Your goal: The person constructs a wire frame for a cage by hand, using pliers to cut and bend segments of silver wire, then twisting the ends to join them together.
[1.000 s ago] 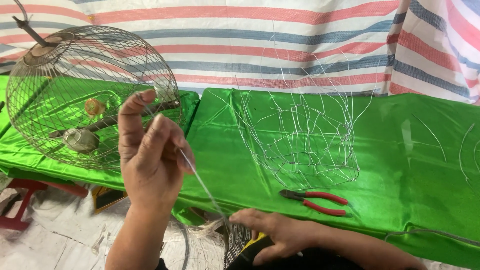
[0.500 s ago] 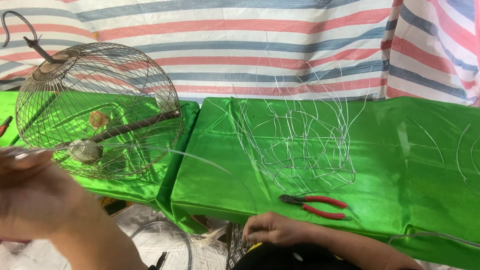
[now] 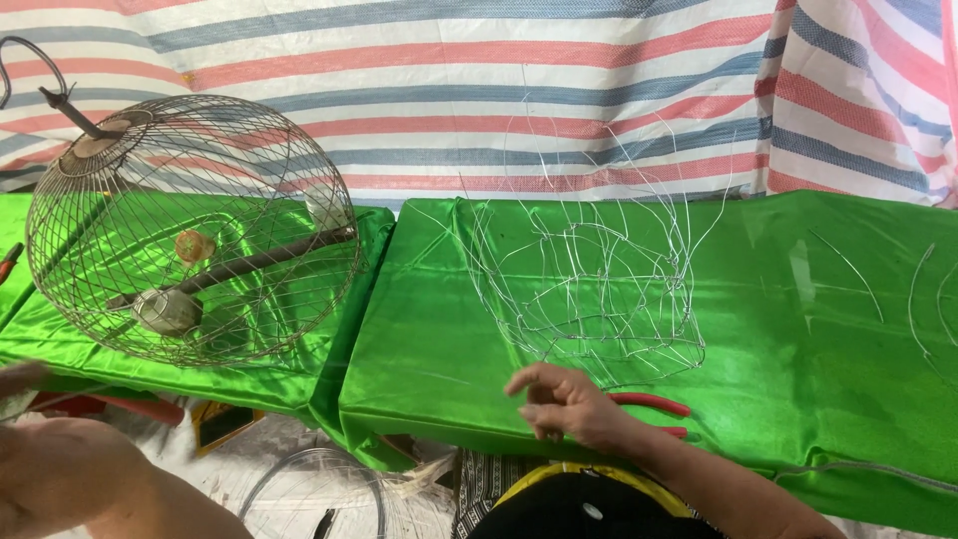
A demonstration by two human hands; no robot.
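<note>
Right hand hovered low over the near edge of the green cloth, fingers loosely curled and spread, palm down, grasping nothing. Just right of that hand, partly hidden behind it, lay red-handled pliers; only the 2 red handles showed. Directly beyond the right hand stood the half-woven wire frame, a loose open basket of thin silvery wire resting on the cloth, its free ends sticking upward against the striped tarp. The hand was near the frame's base but apart from it. Far left of the right hand, the left hand sat at the picture's edge, blurred and mostly cut off; could not tell whether it was clenched or released, or whether it held anything. Beyond the left hand, well left of the wire frame, a finished round wire cage lay tilted on a second cloth-covered surface, with a hook at its top, a dark perch bar across the inside, a small orange ball and a pale cup within. Right of the frame, a few loose curved wire pieces lay on the cloth. Below the cloth edge, left of the right hand, a coil of wire rested on the floor. No packages, labels or signs showed.
</note>
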